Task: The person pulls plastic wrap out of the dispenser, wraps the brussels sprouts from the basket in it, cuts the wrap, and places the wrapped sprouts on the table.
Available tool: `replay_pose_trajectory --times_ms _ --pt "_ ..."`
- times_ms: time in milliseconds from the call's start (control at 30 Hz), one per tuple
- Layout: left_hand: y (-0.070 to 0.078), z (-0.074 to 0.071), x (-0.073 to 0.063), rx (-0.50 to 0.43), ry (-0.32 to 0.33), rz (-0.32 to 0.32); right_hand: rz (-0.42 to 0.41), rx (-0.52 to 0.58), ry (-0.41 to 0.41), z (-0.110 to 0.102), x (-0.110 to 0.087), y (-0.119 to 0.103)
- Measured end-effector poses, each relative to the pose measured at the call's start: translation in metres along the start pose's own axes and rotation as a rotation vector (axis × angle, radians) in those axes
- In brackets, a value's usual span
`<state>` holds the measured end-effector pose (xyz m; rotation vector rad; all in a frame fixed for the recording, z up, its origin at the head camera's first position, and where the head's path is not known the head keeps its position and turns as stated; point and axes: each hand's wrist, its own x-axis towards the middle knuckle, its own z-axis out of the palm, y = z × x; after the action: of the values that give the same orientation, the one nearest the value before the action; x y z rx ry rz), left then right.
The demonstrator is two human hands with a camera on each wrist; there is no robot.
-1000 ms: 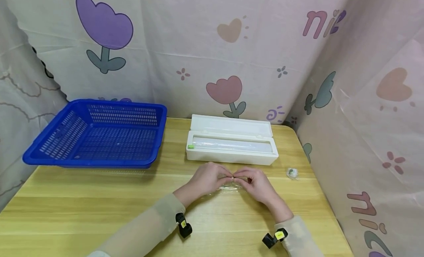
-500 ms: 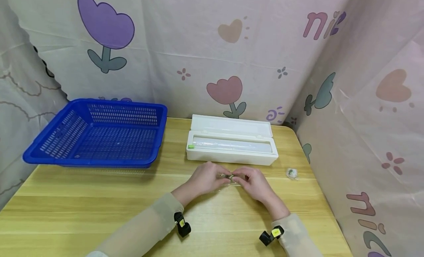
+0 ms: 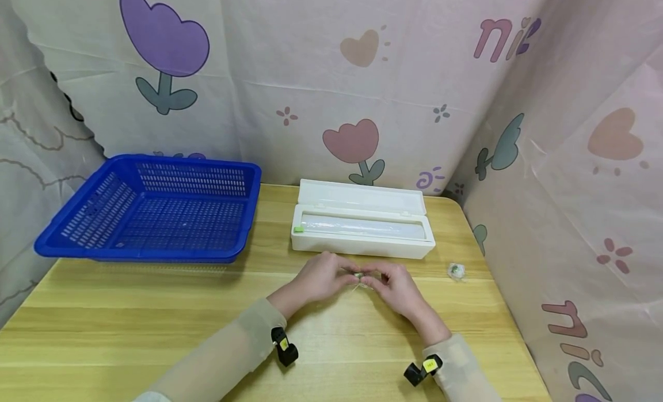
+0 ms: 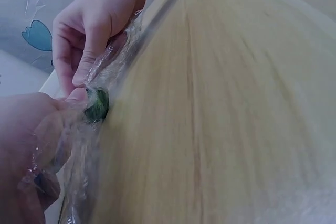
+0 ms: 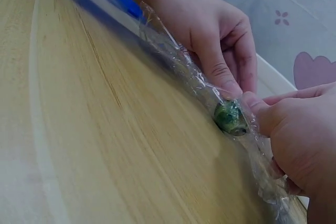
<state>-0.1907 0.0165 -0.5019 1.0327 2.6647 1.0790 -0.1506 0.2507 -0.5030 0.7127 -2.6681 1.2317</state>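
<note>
Between both hands is a small, dark green, roundish piece (image 5: 230, 117), wrapped in clear cling film (image 5: 176, 59); its exact kind is unclear through the film. My left hand (image 3: 322, 279) pinches the film at one side of the piece with thumb and fingers. From the other side my right hand (image 3: 396, 288) pinches the wrapped piece, its thumb close to the left thumb. Crinkled film trails out to both sides in the wrist views. The fingertips partly hide the bundle in the head view, where it is just above the wooden table (image 3: 331, 356).
Right behind the hands stands an open white cling film dispenser (image 3: 362, 247) with its roll inside and a green slider at its left end. A blue plastic basket (image 3: 160, 254) is at the back left. One small film-wrapped piece (image 3: 456, 270) lies to the right.
The film that lay spread in front of the fingers is drawn in closer round the piece. Green now shows between the fingertips. Both hands have shifted slightly left.
</note>
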Motion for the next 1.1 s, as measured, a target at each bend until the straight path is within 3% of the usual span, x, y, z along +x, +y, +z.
replay_pose_trajectory --times_ms 267,467,767,900,1100 --pt "-0.0024 -0.0021 -0.0005 -0.086 0.010 -0.043 -0.035 -0.009 -0.006 0.0026 0.0000 0.0024" --pt "0.0000 -0.0044 -0.0010 -0.047 0.058 0.027 -0.022 -0.028 -0.009 0.0017 0.0012 0.0007" --pt "-0.0016 -0.0046 -0.0038 0.060 0.028 0.068 0.048 -0.042 -0.020 0.0022 0.0031 0.0009" --pt "-0.0029 -0.0038 -0.0039 0.055 0.041 0.051 0.053 -0.040 -0.025 0.0032 0.0051 0.0006" --pt "-0.0046 -0.0043 -0.0019 0.012 0.017 -0.006 -0.019 -0.045 -0.023 0.0020 0.0047 -0.0011"
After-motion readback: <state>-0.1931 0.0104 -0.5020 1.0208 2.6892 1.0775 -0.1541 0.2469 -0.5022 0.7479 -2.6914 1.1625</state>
